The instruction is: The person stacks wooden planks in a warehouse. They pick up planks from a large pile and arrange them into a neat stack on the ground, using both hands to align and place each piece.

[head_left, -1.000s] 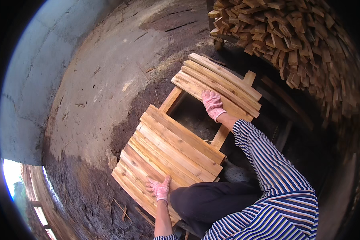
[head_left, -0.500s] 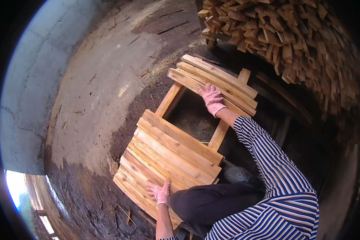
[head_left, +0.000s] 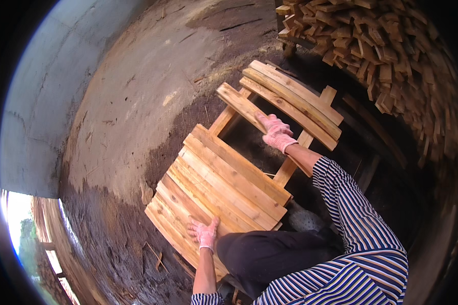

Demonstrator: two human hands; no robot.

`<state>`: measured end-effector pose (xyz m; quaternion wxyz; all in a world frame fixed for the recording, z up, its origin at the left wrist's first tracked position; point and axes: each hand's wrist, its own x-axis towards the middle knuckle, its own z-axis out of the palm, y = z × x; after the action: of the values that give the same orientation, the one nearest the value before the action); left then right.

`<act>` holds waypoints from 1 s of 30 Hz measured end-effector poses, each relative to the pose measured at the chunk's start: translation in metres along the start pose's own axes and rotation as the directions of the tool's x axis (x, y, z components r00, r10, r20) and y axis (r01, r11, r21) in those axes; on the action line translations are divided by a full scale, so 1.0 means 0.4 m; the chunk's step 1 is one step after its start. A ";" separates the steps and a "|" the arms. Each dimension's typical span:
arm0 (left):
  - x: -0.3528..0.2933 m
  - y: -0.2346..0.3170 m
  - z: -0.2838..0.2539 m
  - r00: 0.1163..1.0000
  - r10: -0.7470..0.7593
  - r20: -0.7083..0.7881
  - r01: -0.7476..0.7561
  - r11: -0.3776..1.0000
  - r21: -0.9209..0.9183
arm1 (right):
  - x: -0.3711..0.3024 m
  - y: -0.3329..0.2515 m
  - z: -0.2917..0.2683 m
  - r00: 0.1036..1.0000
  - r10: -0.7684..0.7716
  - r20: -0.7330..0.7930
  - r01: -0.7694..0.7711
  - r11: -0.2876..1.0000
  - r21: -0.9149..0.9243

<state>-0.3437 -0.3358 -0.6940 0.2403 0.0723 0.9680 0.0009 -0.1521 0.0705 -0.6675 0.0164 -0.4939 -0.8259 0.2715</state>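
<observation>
Wooden plank [head_left: 239,103] is held beneath the right hand [head_left: 278,134], whose gloved fingers are clamped over it; how far they are wrapped underneath cannot be told. Since it is gripped at one place only, a twist might be caused by the weight of either end, and an end could then be dropped between the two rails [head_left: 224,122] crossed by it. If it were moved askew, fingers could be pinched against the laid row [head_left: 224,175] to the near left of the right hand.

From that hand, the plank's longer visible part is pointed ahead and leftward; its other end is partly covered by the wrist and forearm. Whether it is borne by the rails or held just above them is unclear. Three more planks [head_left: 290,99] are placed ahead and to the right of the hand, apart from the held one. The left hand [head_left: 204,233] is laid with spread fingers on the row, well apart from the plank.
</observation>
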 end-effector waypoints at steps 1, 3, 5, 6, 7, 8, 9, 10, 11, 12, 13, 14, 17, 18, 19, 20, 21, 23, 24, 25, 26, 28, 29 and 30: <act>-0.003 -0.012 0.006 1.000 -0.004 -0.001 0.004 1.000 0.010 | -0.015 -0.016 0.013 0.997 -0.071 -0.024 0.072 0.997 0.018; -0.017 0.007 0.009 1.000 0.013 0.008 -0.013 1.000 -0.008 | -0.043 -0.092 0.041 0.993 -0.056 0.102 0.046 0.994 0.099; -0.005 0.037 0.002 0.999 0.042 0.017 -0.042 0.999 0.011 | -0.065 -0.109 0.120 0.964 -0.228 0.140 0.228 0.973 0.015; 0.001 0.027 -0.003 0.999 0.026 0.032 -0.027 0.999 0.024 | -0.045 -0.107 0.118 0.953 -0.222 0.206 0.184 0.965 0.188; -0.002 0.023 0.000 1.000 0.007 0.027 -0.008 1.000 0.023 | -0.024 -0.088 0.109 0.938 -0.217 0.271 0.117 0.933 0.341; -0.009 0.014 0.000 1.000 -0.015 0.025 0.015 1.000 0.024 | -0.011 -0.071 0.114 0.956 -0.236 0.171 0.191 0.950 0.246; -0.015 0.005 -0.002 0.999 -0.039 0.021 0.038 0.999 0.026 | 0.003 -0.052 0.119 0.962 -0.264 0.074 0.252 0.957 0.141; -0.026 -0.044 -0.014 0.998 -0.064 0.018 0.064 0.998 -0.005 | 0.006 -0.061 0.114 0.946 -0.307 -0.107 0.297 0.950 -0.100; -0.027 -0.017 -0.014 0.999 -0.041 0.027 0.041 0.999 0.003 | 0.064 0.028 0.094 0.897 -0.316 -0.309 0.222 0.927 -0.303; -0.026 0.022 -0.009 0.999 -0.012 0.036 0.011 1.000 0.012 | 0.120 0.131 0.066 0.804 -0.309 -0.507 0.042 0.881 -0.471; -0.013 0.082 0.002 0.998 0.041 0.051 -0.042 0.999 0.014 | 0.168 0.263 0.015 0.669 -0.294 -0.682 -0.199 0.814 -0.546; 0.004 0.062 0.005 0.998 0.025 0.062 -0.027 0.999 0.025 | 0.176 0.294 0.004 0.773 -0.329 -0.542 -0.090 0.789 -0.607; -0.004 0.025 0.002 0.998 -0.017 0.053 0.015 0.999 0.038 | 0.148 0.224 0.024 0.852 -0.292 -0.435 -0.022 0.810 -0.586; -0.016 0.005 -0.005 0.998 -0.041 0.055 0.039 0.998 0.040 | 0.118 0.174 0.044 0.938 -0.217 -0.272 0.056 0.866 -0.496; -0.030 -0.057 -0.023 0.995 -0.097 0.040 0.095 0.994 0.044 | 0.064 0.104 0.069 0.942 -0.284 -0.176 0.190 0.889 -0.416; -0.005 0.035 0.008 0.998 0.002 0.069 -0.005 0.999 0.036 | 0.095 0.226 0.056 0.967 -0.037 -0.253 -0.047 0.946 -0.321; 0.016 0.053 0.014 0.997 0.024 0.068 -0.027 0.999 0.038 | 0.103 0.245 0.045 0.977 0.054 -0.205 -0.105 0.963 -0.247; 0.016 -0.002 0.013 0.996 -0.042 0.075 0.035 0.995 0.090 | 0.070 0.173 0.017 0.998 0.068 0.011 -0.065 0.985 -0.159; 0.023 -0.005 0.007 0.997 -0.044 0.070 0.037 0.994 0.100 | 0.080 0.161 -0.018 0.994 0.103 0.039 -0.098 0.988 -0.115; 0.019 -0.039 0.000 0.994 -0.093 0.055 0.087 0.990 0.107 | 0.047 0.102 -0.062 0.997 -0.047 0.065 0.061 0.974 -0.219; 0.000 -0.018 -0.004 0.996 -0.066 0.067 0.061 0.995 0.075 | 0.057 0.128 -0.083 0.996 -0.083 -0.042 0.070 0.966 -0.249; 0.009 -0.019 0.006 0.996 -0.059 0.067 0.054 0.996 0.069 | 0.091 0.175 -0.128 0.962 -0.162 -0.221 0.095 0.953 -0.287; 0.014 0.008 0.004 0.997 -0.044 0.062 0.041 0.997 0.059 | 0.124 0.220 -0.148 0.928 -0.223 -0.299 0.124 0.940 -0.319; 0.016 0.030 0.004 0.995 -0.057 0.078 0.053 0.997 0.056 | 0.160 0.259 -0.166 0.946 -0.186 -0.265 0.073 0.920 -0.385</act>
<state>-0.3467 -0.3230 -0.6979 0.2764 0.0521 0.9590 -0.0347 -0.0816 0.1897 -0.6744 0.0648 -0.4667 -0.8815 0.0323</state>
